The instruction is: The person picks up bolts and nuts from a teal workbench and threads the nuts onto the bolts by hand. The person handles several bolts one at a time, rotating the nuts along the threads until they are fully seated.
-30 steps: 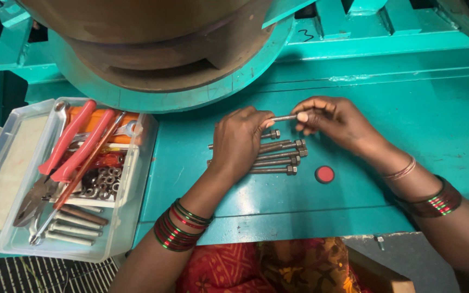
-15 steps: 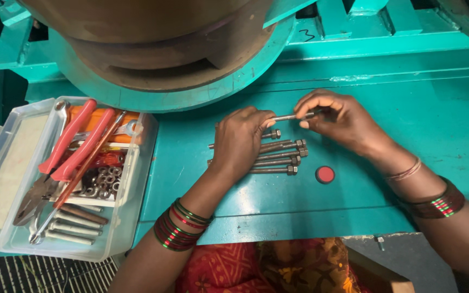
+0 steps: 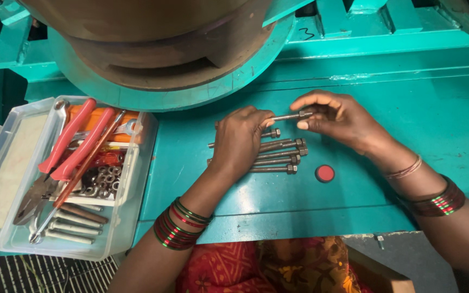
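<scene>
Bolt lies crosswise between both hands; right fingers pinch its head end; left fingers grip the shank.

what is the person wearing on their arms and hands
Both forearms are bare, with no sleeves or gloves. The left wrist carries a stack of red, green and dark bangles. The right arm has a similar broad band of dark bangles with red and green stripes, plus a thin bracelet nearer the right hand.
</scene>
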